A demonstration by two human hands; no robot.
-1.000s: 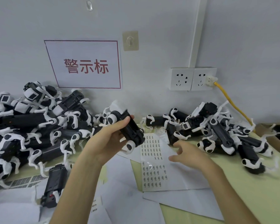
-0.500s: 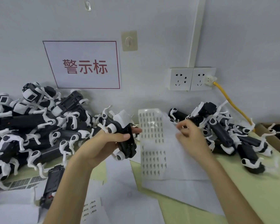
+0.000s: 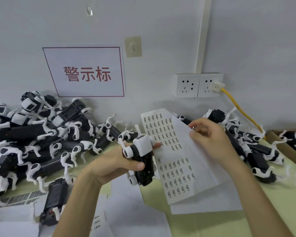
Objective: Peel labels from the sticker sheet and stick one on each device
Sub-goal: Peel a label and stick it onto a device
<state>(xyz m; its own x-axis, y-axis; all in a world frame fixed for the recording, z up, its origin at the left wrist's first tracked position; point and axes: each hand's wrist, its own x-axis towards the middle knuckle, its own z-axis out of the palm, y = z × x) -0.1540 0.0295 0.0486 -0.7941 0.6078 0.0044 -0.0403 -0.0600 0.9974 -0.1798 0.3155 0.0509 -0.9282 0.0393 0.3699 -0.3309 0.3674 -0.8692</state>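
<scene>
My left hand point(image 3: 113, 165) grips a black and white device point(image 3: 141, 159), held upright above the table in the middle of the view. My right hand point(image 3: 210, 141) holds a white sticker sheet point(image 3: 171, 151) with rows of small dark labels, lifted off the table and tilted toward me. Its fingers pinch the sheet's right edge near the top. The sheet's left edge lies against the device and my left fingertips. A big pile of devices point(image 3: 32, 139) lies at the left, and another pile point(image 3: 249, 147) at the right behind my right hand.
White paper sheets point(image 3: 135, 211) and a barcode strip point(image 3: 22, 197) lie on the yellow-green table point(image 3: 212, 224). A lone device point(image 3: 55, 200) lies by my left forearm. A cardboard box point(image 3: 287, 144) stands at the right. Wall sockets point(image 3: 198, 85) with a yellow cable point(image 3: 241, 112) are behind.
My right hand picked the sticker sheet up off the table and raised it beside the device. My left hand turned the device more upright and brought it closer to the sheet.
</scene>
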